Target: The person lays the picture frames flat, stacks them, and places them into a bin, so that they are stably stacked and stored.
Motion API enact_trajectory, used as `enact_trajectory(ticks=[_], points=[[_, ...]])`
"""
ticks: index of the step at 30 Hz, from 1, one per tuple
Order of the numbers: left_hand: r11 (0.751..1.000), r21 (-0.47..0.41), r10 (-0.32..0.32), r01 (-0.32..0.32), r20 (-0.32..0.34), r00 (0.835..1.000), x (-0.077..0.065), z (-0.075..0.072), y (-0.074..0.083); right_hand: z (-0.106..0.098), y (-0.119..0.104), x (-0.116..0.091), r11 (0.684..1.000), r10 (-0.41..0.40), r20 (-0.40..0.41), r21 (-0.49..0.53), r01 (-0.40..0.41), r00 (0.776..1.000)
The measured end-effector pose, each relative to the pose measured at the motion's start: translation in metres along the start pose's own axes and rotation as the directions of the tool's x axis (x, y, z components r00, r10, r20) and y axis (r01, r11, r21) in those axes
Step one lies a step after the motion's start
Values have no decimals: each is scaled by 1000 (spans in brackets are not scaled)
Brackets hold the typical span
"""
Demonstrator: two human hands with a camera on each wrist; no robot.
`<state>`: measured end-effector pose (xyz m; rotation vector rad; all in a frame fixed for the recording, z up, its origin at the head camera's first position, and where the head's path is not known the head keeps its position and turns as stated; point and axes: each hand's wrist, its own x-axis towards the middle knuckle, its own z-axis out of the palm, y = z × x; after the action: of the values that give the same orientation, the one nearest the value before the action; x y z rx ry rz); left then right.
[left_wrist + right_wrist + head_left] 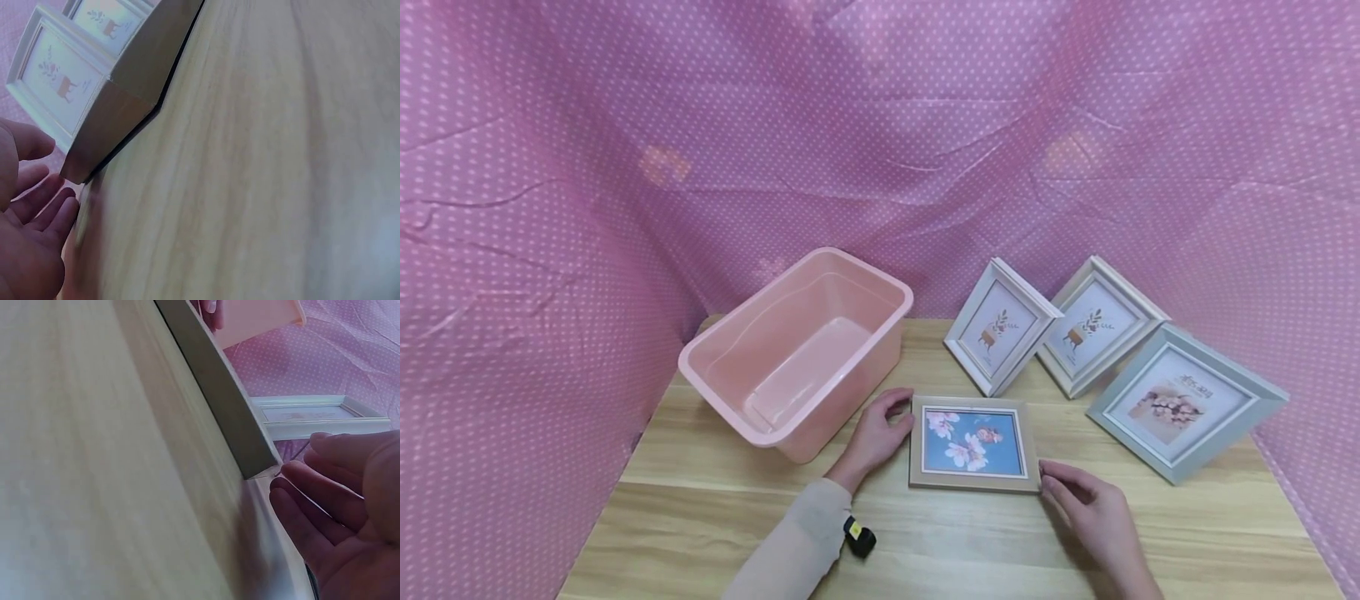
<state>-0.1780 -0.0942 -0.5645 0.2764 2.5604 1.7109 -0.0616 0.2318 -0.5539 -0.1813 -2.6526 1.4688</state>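
A beige picture frame point(973, 483) with pink and white blossoms on blue lies face up on the wooden table, between both hands. My left hand point(877, 433) is at its left side, with thumb and fingers apart; in the left wrist view those fingers point(59, 212) reach the frame's corner. At the lower right corner is my right hand point(1093, 517), loosely bent, its fingertips right at the edge. The frame's thick side point(228, 406) faces the right wrist camera.
A pink plastic bin point(895, 358) stands at the back left. Upright at the back right are a white frame point(1000, 325), a cream frame point(1093, 325) and a pale green frame point(1180, 408). Pink dotted cloth point(880, 125) hangs around the table point(940, 550).
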Motion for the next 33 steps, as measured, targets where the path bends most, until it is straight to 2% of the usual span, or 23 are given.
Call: enact_trajectory(ticks=[5,11,16,26,33], points=[[1000,5,15,-15,-18,1000,0,-1,2,-2,-2,2,999,-41,-23,5,41,999],[999,37,1,1,-47,999,0,-2,7,-4,-5,5,999,-43,-7,28,44,999],[998,60,14,-10,-69,998,1,0,10,-5,-6,8,998,-52,-7,28,52,999],[999,18,37,-36,-90,995,-3,1,19,-10,-12,13,992,-122,-12,38,123,992],[997,5,72,-72,-80,994,-3,1,20,-11,-16,19,988,-135,-20,70,136,991]])
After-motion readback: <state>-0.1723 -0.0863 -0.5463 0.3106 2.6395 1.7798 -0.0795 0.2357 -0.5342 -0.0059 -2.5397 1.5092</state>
